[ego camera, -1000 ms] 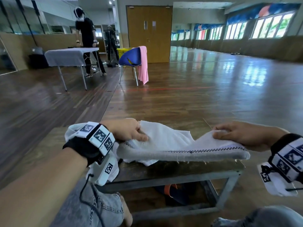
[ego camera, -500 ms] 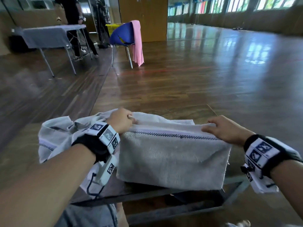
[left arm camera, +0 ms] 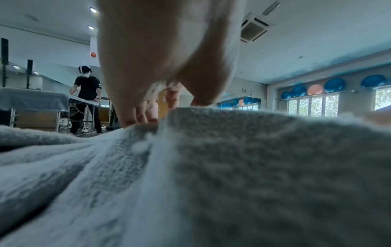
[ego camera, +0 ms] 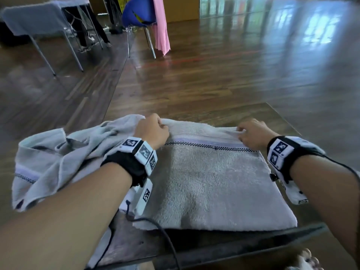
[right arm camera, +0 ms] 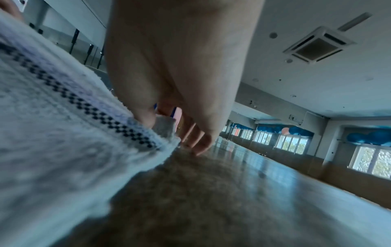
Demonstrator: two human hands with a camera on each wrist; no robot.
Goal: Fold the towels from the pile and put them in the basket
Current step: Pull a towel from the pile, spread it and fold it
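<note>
A grey towel with a dark checkered stripe lies folded on the low table, its far edge laid over the layer beneath. My left hand grips the towel's far left corner with curled fingers. My right hand pinches the far right corner, thumb on the striped hem. A crumpled pile of grey towels lies to the left, under my left forearm. The basket is not in view near me.
Wooden floor stretches beyond the table's far edge. A blue chair draped with a pink cloth stands far back, beside a covered table where another person stands. A cable trails from my left wrist.
Both hands carried the towel's edge away from me and lowered it flat onto the table. The head view tilted down.
</note>
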